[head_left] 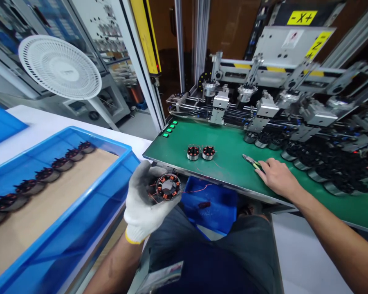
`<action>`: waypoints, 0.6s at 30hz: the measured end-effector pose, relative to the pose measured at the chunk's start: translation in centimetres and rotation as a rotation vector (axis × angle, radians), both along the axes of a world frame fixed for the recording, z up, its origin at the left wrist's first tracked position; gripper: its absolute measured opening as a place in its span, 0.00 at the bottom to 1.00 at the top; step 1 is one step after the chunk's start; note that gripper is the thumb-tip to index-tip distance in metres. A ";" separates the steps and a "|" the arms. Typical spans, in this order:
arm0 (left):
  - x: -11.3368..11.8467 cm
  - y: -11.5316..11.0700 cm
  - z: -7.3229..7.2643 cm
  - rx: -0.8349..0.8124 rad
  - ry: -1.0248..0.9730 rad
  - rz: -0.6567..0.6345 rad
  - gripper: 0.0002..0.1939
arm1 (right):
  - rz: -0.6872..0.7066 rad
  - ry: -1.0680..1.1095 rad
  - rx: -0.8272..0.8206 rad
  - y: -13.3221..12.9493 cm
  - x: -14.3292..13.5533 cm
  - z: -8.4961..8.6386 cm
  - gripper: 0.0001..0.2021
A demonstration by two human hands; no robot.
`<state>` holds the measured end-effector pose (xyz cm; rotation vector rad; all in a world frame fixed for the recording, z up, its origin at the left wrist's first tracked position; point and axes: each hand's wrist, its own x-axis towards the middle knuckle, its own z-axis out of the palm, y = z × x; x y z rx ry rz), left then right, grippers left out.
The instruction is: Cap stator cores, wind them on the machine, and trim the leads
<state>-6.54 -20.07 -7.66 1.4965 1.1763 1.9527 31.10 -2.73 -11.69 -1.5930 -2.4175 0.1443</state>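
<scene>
In a white work glove, my left hand [145, 204] grips a wound motor stator [168, 186] in front of the bench's near edge. Its orange copper coils face me, and loose wire ends trail from it to the right. My bare right hand [274, 175] lies on the green bench top, its fingers closed around the yellow-green handles of wire cutters [252, 160], whose jaws point away to the left. Two more stators, a left one [193, 152] and a right one [208, 152], stand side by side on the bench between my hands.
A blue tray [122, 163] at left holds a row of stators [47, 174]. More stators [319, 163] crowd the green bench [230, 171] at right, below the winding machine [263, 108]. A blue bin [211, 216] sits under the bench edge. A white fan [61, 67] stands behind.
</scene>
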 end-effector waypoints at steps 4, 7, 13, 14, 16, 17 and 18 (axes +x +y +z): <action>-0.3 0.2 0.0 -0.018 -0.007 -0.033 0.51 | -0.058 0.209 -0.056 -1.3 0.6 1.4 0.37; -0.3 0.4 0.0 -0.020 0.008 -0.050 0.52 | 0.004 0.679 -0.308 -6.4 -1.3 2.5 0.36; 0.0 0.4 0.3 -0.063 0.048 -0.087 0.53 | 0.228 1.128 -1.012 -18.8 -8.2 3.8 0.20; 0.1 0.4 0.3 -0.061 0.060 -0.089 0.53 | 0.252 1.171 -1.071 -19.7 -9.0 3.8 0.19; 0.4 0.4 0.3 -0.044 0.081 -0.085 0.54 | 0.288 1.237 -1.143 -20.4 -9.8 3.7 0.21; 0.5 0.4 0.3 -0.037 0.087 -0.082 0.54 | 0.295 1.254 -1.162 -20.4 -9.9 3.6 0.22; 0.6 0.4 0.3 -0.033 0.091 -0.080 0.54 | 0.296 1.263 -1.172 -20.3 -9.9 3.4 0.22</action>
